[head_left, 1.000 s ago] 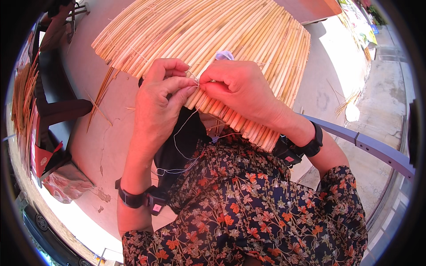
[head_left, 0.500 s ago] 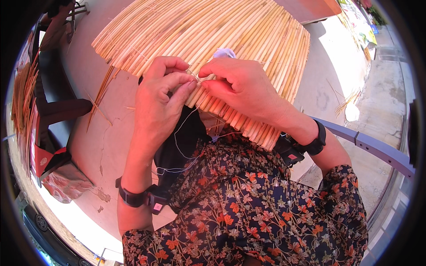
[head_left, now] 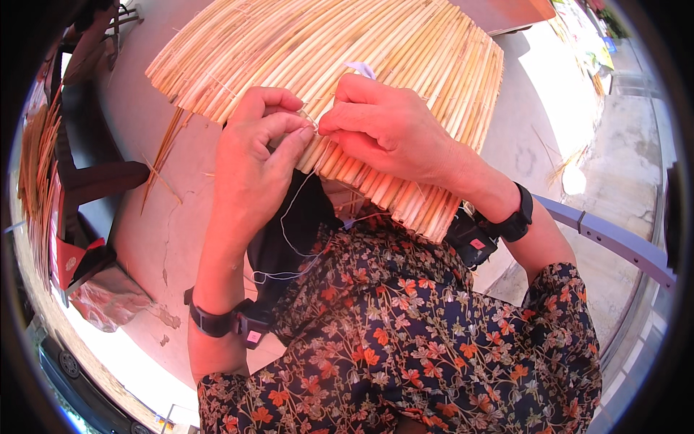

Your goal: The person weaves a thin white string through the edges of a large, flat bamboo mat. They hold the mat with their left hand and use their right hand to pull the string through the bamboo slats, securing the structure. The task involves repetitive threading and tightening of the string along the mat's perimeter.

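The mat (head_left: 289, 54) of pale stalks lies with its near edge over the person's lap and spreads away to the far side, probably so that this edge comes within easy reach of both hands. The left hand (head_left: 256, 141) is at the near left part of that edge, thumb and forefinger pinched on a thin thread (head_left: 282, 224), seemingly to keep it taut and in place against the stalk ends. The right hand (head_left: 390, 134) sits just beside it, above the mat, its fingertips closed together and almost meeting the left ones; what lies between them is hidden, though the strand seems to run that way.

The rest of the thread hangs below the edge and loops slackly before the dark shirt (head_left: 405, 325), which suggests spare length left free for drawing. A lilac scrap (head_left: 361, 70) shows on the mat just beyond the right hand. Loose stalks (head_left: 160, 155) lie on the floor (head_left: 199, 246) to the left, near the mat but apart from it.
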`<state>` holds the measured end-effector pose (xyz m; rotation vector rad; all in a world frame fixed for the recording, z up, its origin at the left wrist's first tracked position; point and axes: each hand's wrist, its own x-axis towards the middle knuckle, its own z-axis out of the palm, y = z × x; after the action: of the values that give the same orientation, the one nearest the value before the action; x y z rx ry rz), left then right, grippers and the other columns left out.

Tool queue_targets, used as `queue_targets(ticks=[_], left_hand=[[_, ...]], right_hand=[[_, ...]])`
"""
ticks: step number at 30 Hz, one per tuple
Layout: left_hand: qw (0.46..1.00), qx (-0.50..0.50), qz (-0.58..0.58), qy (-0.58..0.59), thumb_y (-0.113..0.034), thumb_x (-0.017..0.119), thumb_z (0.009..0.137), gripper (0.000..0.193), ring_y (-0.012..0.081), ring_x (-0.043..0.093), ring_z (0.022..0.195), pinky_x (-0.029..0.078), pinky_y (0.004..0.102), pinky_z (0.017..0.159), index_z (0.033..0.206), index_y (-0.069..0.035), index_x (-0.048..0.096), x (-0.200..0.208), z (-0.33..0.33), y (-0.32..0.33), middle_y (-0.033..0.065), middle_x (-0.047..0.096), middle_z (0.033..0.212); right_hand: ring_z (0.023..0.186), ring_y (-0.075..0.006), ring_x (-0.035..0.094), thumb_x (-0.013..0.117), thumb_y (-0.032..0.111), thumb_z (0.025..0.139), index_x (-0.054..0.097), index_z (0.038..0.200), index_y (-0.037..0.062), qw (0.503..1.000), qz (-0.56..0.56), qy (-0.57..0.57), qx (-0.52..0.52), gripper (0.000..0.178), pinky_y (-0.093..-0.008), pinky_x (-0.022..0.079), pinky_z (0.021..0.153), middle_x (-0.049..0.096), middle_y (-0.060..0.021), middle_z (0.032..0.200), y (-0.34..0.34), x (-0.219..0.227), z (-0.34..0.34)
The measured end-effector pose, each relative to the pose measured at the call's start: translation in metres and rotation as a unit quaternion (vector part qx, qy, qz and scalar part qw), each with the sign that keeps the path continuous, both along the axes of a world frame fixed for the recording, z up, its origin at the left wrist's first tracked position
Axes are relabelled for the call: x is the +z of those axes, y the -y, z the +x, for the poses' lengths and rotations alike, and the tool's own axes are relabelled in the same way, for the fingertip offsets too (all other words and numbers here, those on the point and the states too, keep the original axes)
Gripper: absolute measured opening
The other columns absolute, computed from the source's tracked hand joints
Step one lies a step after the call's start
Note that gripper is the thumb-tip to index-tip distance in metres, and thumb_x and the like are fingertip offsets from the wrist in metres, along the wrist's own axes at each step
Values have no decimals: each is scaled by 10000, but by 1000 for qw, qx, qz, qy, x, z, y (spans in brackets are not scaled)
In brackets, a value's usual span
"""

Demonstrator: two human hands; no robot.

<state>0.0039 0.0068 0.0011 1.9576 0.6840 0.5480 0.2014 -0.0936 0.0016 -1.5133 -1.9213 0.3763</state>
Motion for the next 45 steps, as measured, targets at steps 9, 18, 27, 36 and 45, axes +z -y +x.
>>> queue_targets(ticks=[9, 18, 27, 36, 45], left_hand=[[1000, -2, 18, 17, 12, 753, 860, 111, 207, 673, 966, 533, 304, 837, 952, 72, 737, 0, -1, 1, 109, 616, 1123], [999, -11, 27, 18, -12, 756, 867, 91, 209, 664, 999, 522, 306, 864, 929, 49, 732, -2, -2, -1, 104, 617, 1133], [1000, 7, 7, -2, -66, 714, 898, 138, 165, 646, 1009, 495, 283, 886, 936, 65, 739, 0, 0, -1, 88, 622, 1166], [999, 22, -1, -26, -65, 722, 859, 146, 224, 662, 990, 506, 318, 887, 912, 70, 740, 5, 2, -4, 106, 621, 1106], [1000, 12, -18, -21, -65, 724, 857, 157, 216, 654, 996, 507, 313, 895, 916, 79, 740, 7, 3, -3, 108, 615, 1115]], right_hand=[[671, -136, 590, 702, 124, 915, 692, 928, 26, 972, -145, -183, -33, 99, -289, 457, 593, 616, -23, 772, -7, 6, -6], [531, -16, 480, 664, 223, 997, 696, 956, 44, 859, -355, -349, -120, 186, -201, 343, 471, 603, 38, 704, -24, 23, 0], [594, -51, 580, 684, 117, 970, 684, 959, 30, 953, -192, -198, -122, 88, -235, 435, 532, 626, 19, 715, 26, 28, -3], [770, -375, 703, 656, 201, 921, 706, 1031, 34, 935, -235, -205, -170, 206, -435, 550, 698, 701, -192, 793, 17, 38, -22], [761, -384, 704, 638, 243, 923, 669, 1032, 65, 974, -152, 88, -142, 211, -482, 556, 701, 713, -164, 783, -10, 12, -13]])
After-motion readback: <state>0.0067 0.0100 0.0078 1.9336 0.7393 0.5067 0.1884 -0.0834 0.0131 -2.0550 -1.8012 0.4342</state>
